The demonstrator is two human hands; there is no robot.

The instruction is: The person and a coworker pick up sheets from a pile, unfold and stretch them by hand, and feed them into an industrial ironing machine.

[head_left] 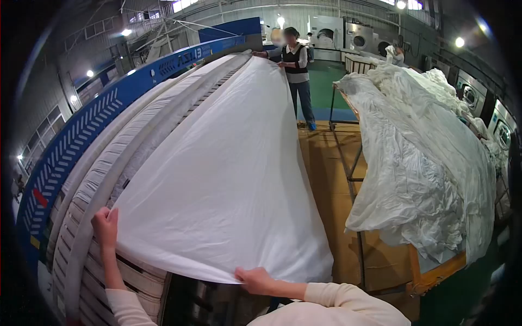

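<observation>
A large white sheet (217, 179) is spread out between me and a co-worker, partly over the slatted feed bed of a blue-framed machine. At its near left corner my left hand (105, 225) is closed on the edge, above the padded roller. My right hand (254, 280) grips the near edge at the lower middle, fingers wrapped round the fabric. The co-worker (296, 60) stands at the far end with both hands at the sheet's far edge. The sheet's right side hangs down toward the floor.
The blue machine frame (81, 130) curves along the left. On the right, a metal-framed cart (416, 271) bears a heap of crumpled white linen (408, 152). Tan floor covering (326, 179) lies between. Large washers (326, 35) and another person (397, 54) are farther back.
</observation>
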